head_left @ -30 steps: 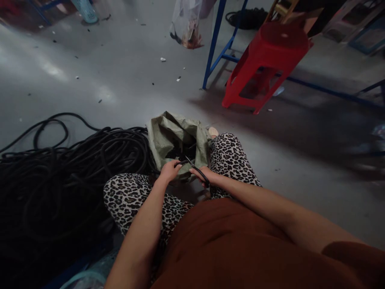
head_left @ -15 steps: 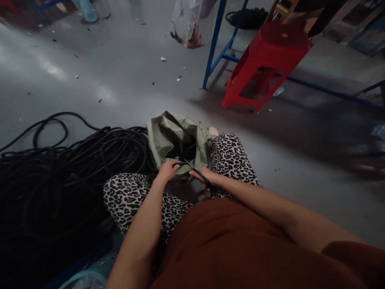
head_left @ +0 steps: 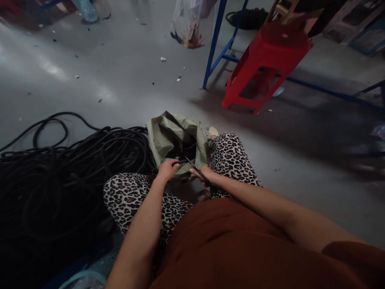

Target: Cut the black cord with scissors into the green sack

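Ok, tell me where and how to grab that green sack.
Probably at the far rim of the green sack, coming from the floor beyond it: the loose, folded edge stands up there and looks easy to pinch. The near side lies by the left hand, right hand and scissors, so it looks awkward.

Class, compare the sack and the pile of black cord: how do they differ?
The sack is pale green; the cord pile is black. The sack gapes open; the cord pile lies in loose, tangled coils. The cord pile spreads wider than the sack. Both look pliable.
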`<action>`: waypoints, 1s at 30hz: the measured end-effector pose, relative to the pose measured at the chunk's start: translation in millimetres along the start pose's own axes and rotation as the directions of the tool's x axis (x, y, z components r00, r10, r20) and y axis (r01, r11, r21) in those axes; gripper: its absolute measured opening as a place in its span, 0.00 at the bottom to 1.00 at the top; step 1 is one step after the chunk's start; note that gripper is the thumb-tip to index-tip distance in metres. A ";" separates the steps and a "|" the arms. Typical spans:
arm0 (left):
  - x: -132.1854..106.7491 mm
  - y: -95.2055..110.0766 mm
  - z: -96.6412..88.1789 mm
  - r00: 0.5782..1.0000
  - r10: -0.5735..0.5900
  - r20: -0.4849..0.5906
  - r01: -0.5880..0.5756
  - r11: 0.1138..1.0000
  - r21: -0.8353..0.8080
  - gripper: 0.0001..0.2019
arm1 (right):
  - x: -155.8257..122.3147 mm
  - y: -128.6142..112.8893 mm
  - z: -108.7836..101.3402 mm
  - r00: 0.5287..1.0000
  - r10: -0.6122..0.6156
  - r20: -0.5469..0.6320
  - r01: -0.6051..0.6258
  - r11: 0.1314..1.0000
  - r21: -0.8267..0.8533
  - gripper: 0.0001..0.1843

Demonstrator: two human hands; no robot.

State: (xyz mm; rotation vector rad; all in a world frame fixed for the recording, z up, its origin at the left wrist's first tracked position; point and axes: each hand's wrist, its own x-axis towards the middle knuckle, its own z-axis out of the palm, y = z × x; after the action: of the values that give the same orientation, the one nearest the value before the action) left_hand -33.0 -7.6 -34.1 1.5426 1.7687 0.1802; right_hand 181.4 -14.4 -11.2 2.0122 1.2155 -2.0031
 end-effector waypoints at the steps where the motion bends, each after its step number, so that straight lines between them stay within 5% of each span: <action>1: 0.3 0.1 0.0 1.000 -0.003 -0.020 0.002 1.000 -0.012 0.16 | -0.4 -0.7 0.0 1.000 0.003 0.001 -0.003 1.000 0.014 0.27; 14: 2.0 2.4 0.7 0.991 -0.074 -0.116 0.060 0.991 -0.119 0.15 | -0.6 -1.5 5.2 0.990 -0.004 0.143 -0.010 0.995 0.097 0.23; 30: 0.2 2.4 11.7 1.000 0.012 -0.011 -0.013 0.994 -0.111 0.15 | 9.7 5.1 7.9 0.987 -0.005 0.162 -0.018 0.990 0.138 0.24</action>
State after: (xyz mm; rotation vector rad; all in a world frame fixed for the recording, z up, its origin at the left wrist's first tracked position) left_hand -23.8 -11.0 -41.0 1.4765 1.7279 0.2885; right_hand 176.2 -17.5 -23.2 1.8603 1.0634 -2.2557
